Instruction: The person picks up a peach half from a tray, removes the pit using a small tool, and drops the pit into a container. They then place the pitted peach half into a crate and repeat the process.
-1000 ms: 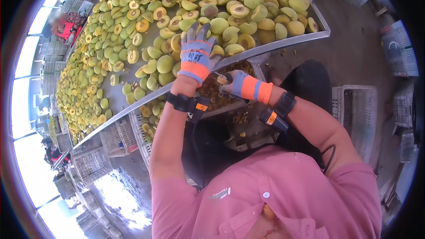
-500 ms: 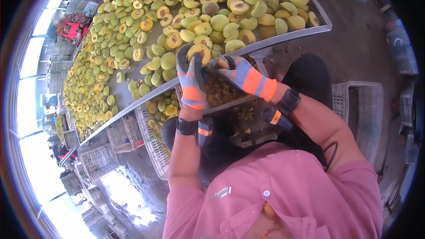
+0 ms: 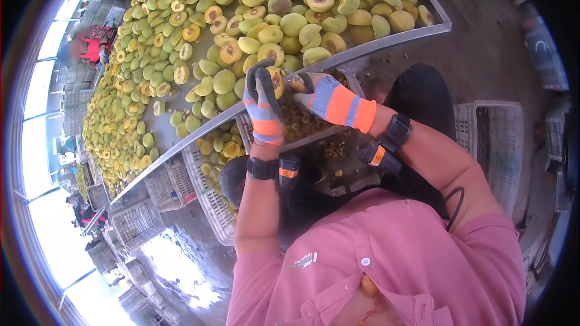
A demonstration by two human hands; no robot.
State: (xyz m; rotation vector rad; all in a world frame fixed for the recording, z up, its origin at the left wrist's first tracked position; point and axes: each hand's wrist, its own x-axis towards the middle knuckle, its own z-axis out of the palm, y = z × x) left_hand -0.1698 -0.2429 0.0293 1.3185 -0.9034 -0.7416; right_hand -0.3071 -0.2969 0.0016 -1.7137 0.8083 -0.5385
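My left hand (image 3: 263, 105), in a grey and orange glove, is closed around a halved yellow-green fruit (image 3: 277, 79) with its cut face turned toward my right hand. My right hand (image 3: 331, 98), gloved the same way, grips a small metal pitting tool (image 3: 296, 79) whose tip touches the fruit's centre. Both hands hover at the near metal rim (image 3: 374, 48) of a long table, over a crate of brown pits (image 3: 302, 124). The table is heaped with halved fruits (image 3: 241, 18).
A white plastic crate with fruit halves (image 3: 217, 148) sits below the table edge. More crates (image 3: 489, 145) stand to my right and stacked ones (image 3: 139, 223) to my left. Another person in red (image 3: 90, 45) works at the far side of the table.
My left hand left the pile with a fruit half and brought it back over the pit crate. My right hand rose with the tool to meet the fruit.
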